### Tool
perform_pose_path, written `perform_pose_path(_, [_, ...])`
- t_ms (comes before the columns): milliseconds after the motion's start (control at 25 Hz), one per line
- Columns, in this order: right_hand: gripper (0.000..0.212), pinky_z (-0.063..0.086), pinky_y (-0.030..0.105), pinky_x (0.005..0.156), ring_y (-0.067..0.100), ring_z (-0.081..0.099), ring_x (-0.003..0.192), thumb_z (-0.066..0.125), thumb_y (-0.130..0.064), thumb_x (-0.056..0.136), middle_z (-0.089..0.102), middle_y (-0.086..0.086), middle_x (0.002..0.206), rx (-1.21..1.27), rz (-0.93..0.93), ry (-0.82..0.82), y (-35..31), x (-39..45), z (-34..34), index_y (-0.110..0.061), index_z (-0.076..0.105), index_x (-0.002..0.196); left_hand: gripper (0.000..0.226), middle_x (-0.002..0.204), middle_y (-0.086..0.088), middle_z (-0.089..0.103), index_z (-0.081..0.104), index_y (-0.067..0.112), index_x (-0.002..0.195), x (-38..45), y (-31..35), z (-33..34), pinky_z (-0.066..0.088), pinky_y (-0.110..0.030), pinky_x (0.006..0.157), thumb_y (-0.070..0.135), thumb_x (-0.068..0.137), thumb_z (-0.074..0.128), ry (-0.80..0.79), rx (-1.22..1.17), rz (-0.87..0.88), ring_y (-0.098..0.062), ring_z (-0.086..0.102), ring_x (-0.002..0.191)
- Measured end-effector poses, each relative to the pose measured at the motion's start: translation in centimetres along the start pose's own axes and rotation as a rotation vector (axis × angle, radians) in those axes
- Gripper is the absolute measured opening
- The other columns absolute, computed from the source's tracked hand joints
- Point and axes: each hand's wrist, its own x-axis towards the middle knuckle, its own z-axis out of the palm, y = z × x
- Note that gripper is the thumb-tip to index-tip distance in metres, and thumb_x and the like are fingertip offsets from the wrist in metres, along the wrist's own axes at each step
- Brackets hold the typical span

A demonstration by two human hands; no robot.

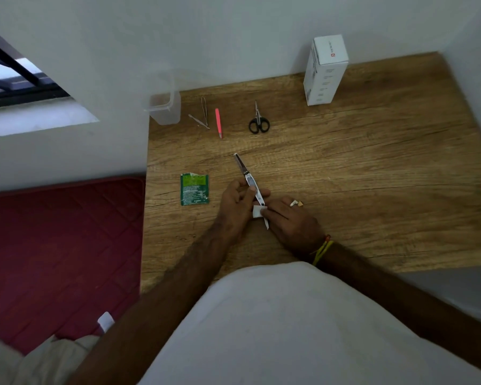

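Note:
A slim silver metal tool [246,173] with a flat pointed blade slants up and to the left over the wooden table [358,168]. My left hand [238,204] grips its lower part between thumb and fingers. My right hand [292,220], wearing a ring, holds a small white wipe [258,212] against the tool's lower end. A torn green sachet [194,189] lies flat to the left of my hands.
At the back of the table lie black-handled small scissors [258,120], a pink tool [218,123], steel tweezers [203,113] and a clear plastic container [164,108]. A white box [324,70] stands at the back right. A red mattress [61,245] lies left of the table.

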Motion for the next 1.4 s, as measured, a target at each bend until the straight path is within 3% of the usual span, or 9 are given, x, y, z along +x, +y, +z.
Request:
perform_pose_path(200, [0.025,0.055,0.038,0.078,0.032,0.067,0.094,0.057,-0.013,0.090,0.069,0.018,0.108,-0.024,0.018,0.011,0.0,-0.3,0.5,0.000,0.072,0.106,0.019,0.110,-0.023,0.070,0.052,0.004,0.122,0.0,-0.1,-0.1,0.062,-0.031,0.074,0.008,0.105,0.044,0.005,-0.002,0.014,-0.021,0.073,0.086])
perform_pose_path(600, [0.013,0.052,0.039,0.073,0.028,0.064,0.090,0.066,-0.011,0.089,0.069,0.013,0.102,-0.004,0.011,0.019,-0.1,-0.6,0.2,-0.004,0.072,0.099,0.018,0.101,-0.013,0.072,0.051,0.006,0.122,-0.4,0.1,0.3,0.060,-0.026,0.063,0.008,0.106,0.044,0.002,-0.022,0.010,-0.015,0.075,0.077])
perform_pose_path(840, [0.017,0.053,0.041,0.069,0.029,0.064,0.085,0.058,-0.014,0.093,0.069,0.011,0.100,0.018,-0.022,-0.004,0.0,-1.2,0.1,-0.005,0.072,0.099,0.021,0.109,-0.020,0.071,0.050,0.005,0.124,-0.3,-0.3,0.1,0.063,-0.037,0.070,0.012,0.106,0.044,-0.003,-0.037,-0.001,-0.026,0.075,0.085])
perform_pose_path(1400, [0.016,0.052,0.039,0.068,0.028,0.064,0.085,0.064,-0.015,0.088,0.070,0.008,0.095,0.084,-0.039,0.000,0.3,-1.8,0.1,-0.007,0.074,0.098,0.015,0.110,-0.018,0.072,0.051,0.014,0.119,-0.1,-0.4,-0.1,0.062,-0.041,0.074,0.015,0.106,0.044,-0.026,-0.027,0.002,-0.031,0.074,0.094])
